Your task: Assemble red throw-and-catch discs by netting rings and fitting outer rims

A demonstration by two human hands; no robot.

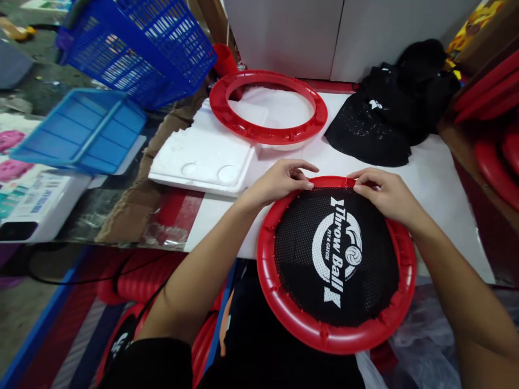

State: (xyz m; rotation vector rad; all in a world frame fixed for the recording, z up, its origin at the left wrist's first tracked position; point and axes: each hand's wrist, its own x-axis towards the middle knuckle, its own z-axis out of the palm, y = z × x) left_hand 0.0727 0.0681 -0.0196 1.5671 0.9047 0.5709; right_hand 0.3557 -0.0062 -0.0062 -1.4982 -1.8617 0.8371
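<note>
A red plastic ring [270, 281] leans towards me over the table's front edge. Within it lies a round black mesh [295, 259] with white "Throw Ball" lettering. My left hand [284, 181] pinches the mesh edge at the ring's far side, its index finger reaching out over the rim. A short way to the right, my right hand [383, 194] pinches the same far edge with thumb and fingers. What lies between the fingertips is partly hidden. Just beyond my hands, a bare red ring [223, 111] rests partly on a white foam block [198, 156].
Black mesh pieces [373, 129] are heaped at the back right of the white tabletop [438, 216]. Blue baskets [138, 54] and a light-blue tray [81, 129] stand at left, near torn cardboard [133, 200]. More red rings [498, 162] are stacked at right.
</note>
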